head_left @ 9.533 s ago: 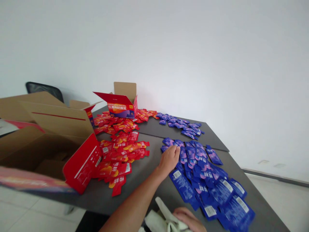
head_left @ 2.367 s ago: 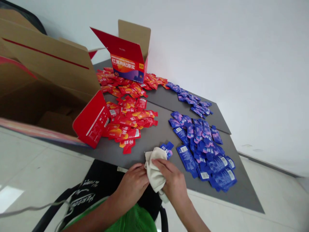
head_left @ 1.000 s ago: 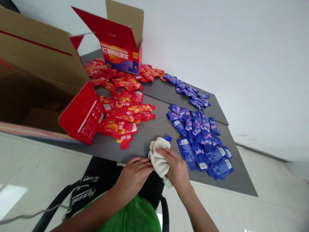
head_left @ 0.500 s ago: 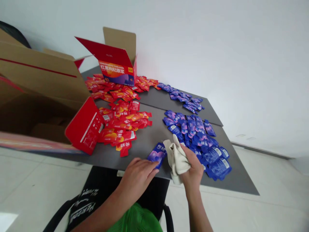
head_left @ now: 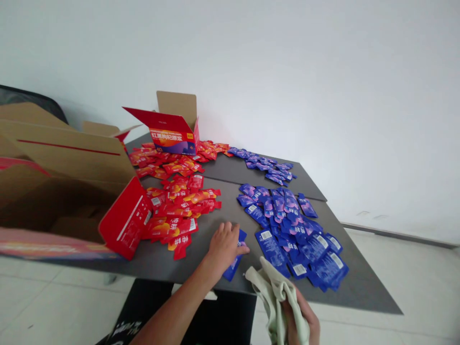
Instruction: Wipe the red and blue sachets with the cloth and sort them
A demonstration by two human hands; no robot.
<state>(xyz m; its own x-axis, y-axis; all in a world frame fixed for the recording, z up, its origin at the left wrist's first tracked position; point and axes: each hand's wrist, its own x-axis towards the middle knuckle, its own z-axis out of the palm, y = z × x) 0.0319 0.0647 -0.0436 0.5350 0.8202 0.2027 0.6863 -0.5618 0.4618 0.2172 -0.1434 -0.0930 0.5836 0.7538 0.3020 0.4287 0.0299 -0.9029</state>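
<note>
My left hand (head_left: 224, 247) lies over a blue sachet (head_left: 232, 269) near the table's front edge. Its thumb sticks out to the right, apart from the fingers, and the hand covers the sachet's middle. To the right and nearer to me, my right hand (head_left: 308, 316) grips a bunched pale cloth (head_left: 275, 292), partly beyond the table edge. Just past the cloth spreads a pile of blue sachets (head_left: 287, 220). Left of my left hand is a heap of red sachets (head_left: 176, 211).
A large open carton (head_left: 68, 153) stands at the left, its red flap towards the red heap. Farther back is a smaller open red box (head_left: 172, 139) among more red sachets (head_left: 179, 165). More blue sachets (head_left: 268, 165) lie on the far part of the grey table (head_left: 359, 282).
My left hand has shifted forward over the sachet, its thumb now spread. The cloth in my right hand has come away from the sachet, towards me and right. The view has tilted up.
</note>
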